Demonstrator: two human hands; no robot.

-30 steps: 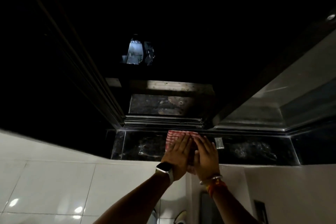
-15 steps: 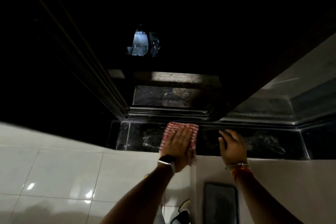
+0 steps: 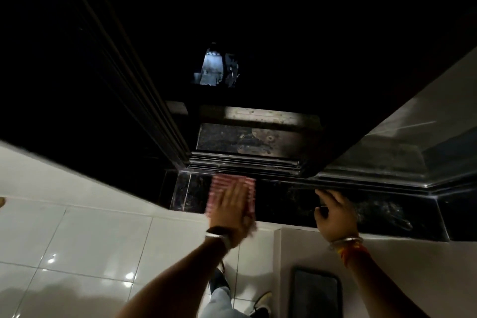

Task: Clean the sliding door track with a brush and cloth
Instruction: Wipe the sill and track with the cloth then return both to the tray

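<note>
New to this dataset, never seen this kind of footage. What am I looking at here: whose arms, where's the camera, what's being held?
There is no machine here. A person wears a wide-angle camera on the head, so the one view looks forward and down along their own arms.

The left hand, with a watch at the wrist, presses flat on a red and white striped cloth lying on a dark stone sill. The right hand, with bangles at the wrist, rests on the same sill further right; whether it holds anything cannot be told.

Just beyond the cloth run the metal rails of the sliding door track. White floor tiles and a shoe show below. No brush is visible.
</note>
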